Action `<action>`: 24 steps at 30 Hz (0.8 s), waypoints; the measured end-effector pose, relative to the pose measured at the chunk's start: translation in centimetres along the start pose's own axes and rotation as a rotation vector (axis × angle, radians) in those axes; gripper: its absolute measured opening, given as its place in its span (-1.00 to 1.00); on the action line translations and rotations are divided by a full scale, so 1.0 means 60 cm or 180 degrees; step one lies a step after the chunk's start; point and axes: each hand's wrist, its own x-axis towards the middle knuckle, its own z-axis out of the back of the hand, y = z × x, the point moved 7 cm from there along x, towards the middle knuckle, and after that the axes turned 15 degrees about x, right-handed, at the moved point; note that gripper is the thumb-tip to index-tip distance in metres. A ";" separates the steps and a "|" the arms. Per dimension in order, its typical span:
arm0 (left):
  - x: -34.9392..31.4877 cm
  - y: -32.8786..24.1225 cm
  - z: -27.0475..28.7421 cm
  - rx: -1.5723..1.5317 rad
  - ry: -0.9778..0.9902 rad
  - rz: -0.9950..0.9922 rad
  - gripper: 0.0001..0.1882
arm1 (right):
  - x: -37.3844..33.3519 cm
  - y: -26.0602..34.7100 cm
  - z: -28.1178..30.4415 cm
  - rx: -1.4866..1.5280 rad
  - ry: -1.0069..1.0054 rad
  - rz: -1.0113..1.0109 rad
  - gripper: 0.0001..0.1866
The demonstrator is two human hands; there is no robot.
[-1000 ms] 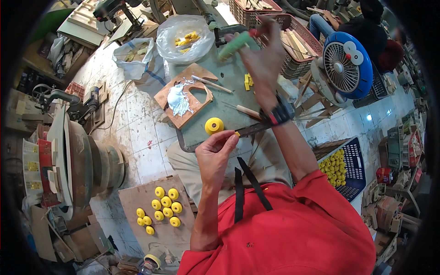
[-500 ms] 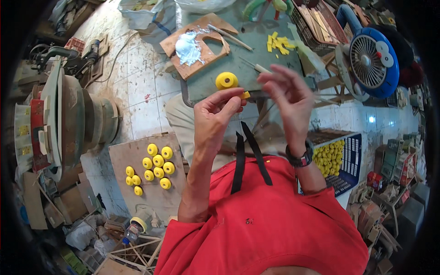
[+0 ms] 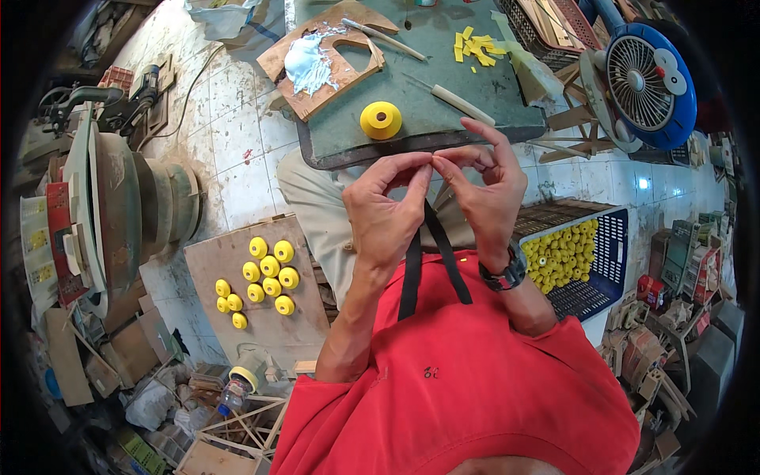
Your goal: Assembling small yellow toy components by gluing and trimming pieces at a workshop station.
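Note:
Both my hands meet in front of the table edge, thumbs and forefingers pinched together at the tips. My left hand [image 3: 381,207] is closed in a pinch against my right hand [image 3: 492,190], whose outer fingers are raised. What lies between the fingertips is hidden. Just beyond them, a round yellow wheel-like piece [image 3: 381,120] with a dark centre hole rests on the green tabletop [image 3: 348,133]. To its right lies a thin-tipped tool with a pale handle [image 3: 463,104]. Several yellow strips [image 3: 477,47] are scattered farther back, and a wooden board [image 3: 348,80] carries white paste [image 3: 305,65].
More yellow pieces stand on a plywood sheet [image 3: 207,265] at lower left. A blue crate [image 3: 611,273] at right holds many others. A blue fan [image 3: 653,83] stands at the right; a large round machine [image 3: 127,190] takes up the left. A stick [image 3: 386,41] crosses the board.
My right hand has come left and down to meet my left fingertips. The yellow strip that showed in my left hand is out of sight. The view has shifted slightly.

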 end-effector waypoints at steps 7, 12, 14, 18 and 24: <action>0.001 0.014 -0.005 -0.0584 0.0003 0.0307 -0.83 | -0.027 0.046 -0.030 -0.1861 0.0277 0.1530 -0.51; 0.005 0.018 0.000 -0.0824 -0.0074 0.0369 -0.84 | -0.033 0.046 -0.034 -0.1727 0.0541 0.1391 -0.47; 0.006 0.023 0.000 -0.0825 -0.0039 0.0411 -0.83 | -0.028 0.040 -0.024 -0.1512 0.0434 0.1122 -0.46; 0.003 0.029 -0.006 -0.1125 0.0188 0.0430 -0.82 | -0.010 -0.003 0.005 0.0076 0.0033 -0.0215 -0.42; 0.003 0.031 -0.008 -0.1027 0.0334 0.0450 -0.79 | -0.002 -0.010 0.011 0.0301 0.0266 -0.0578 -0.40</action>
